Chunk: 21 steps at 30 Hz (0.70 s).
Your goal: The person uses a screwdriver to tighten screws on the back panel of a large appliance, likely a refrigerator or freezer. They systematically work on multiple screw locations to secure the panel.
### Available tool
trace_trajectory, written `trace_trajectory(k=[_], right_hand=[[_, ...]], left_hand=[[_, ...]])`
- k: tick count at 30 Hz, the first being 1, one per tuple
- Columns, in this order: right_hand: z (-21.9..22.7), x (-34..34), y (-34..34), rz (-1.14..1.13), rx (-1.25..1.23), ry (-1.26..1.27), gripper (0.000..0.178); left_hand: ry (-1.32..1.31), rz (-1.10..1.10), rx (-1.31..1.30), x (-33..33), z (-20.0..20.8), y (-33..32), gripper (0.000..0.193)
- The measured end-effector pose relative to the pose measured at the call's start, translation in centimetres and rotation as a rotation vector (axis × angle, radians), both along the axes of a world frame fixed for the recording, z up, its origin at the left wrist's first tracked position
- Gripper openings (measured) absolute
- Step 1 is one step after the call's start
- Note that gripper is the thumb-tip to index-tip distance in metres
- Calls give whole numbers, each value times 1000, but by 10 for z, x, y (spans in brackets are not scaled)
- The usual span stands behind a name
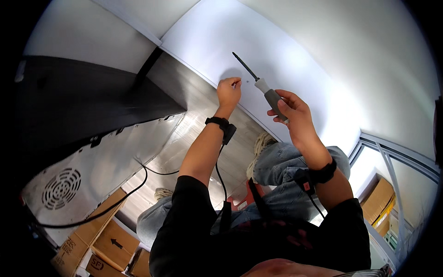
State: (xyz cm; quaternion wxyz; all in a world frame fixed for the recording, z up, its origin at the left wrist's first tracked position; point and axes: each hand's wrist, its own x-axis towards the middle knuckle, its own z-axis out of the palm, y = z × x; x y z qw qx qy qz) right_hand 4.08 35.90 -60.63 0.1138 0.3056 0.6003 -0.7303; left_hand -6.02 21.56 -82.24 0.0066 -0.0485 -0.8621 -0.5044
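A screwdriver (272,98) with a grey handle and a dark shaft is in my right hand (295,115). My fingers wrap its handle, and the tip points up and to the left, over the white panel (286,60). Left of the screwdriver, my left hand (229,93) is closed with thumb and finger pinched together near the panel's lower edge. Whatever sits in that pinch, if anything, is too small to make out. Just right of those fingertips, a small dark spot (248,81) shows on the panel.
At the left stands a dark cabinet (92,101) with a metal side and round vent (61,188). A black cable (115,203) loops past it. Cardboard boxes (115,244) lie lower left; another carton (378,203) is behind a metal frame at right. My knees are bent over wood-look flooring (194,152).
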Motion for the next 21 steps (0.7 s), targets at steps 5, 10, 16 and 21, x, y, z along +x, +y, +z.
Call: trace_trajectory(k=[5, 10, 16, 21], right_hand=[[-4, -4, 6, -23, 40, 12, 32], [3, -6, 1, -5, 6, 38, 32], [12, -6, -10, 26, -33, 56, 31], [41, 6, -34, 65, -181, 162, 29]], left_hand=[[112, -122, -128, -3, -23, 12, 10], [145, -137, -216, -2, -24, 17, 13], [31, -136, -37, 3, 2, 0, 22], [-207, -124, 391, 12, 83, -50, 17]])
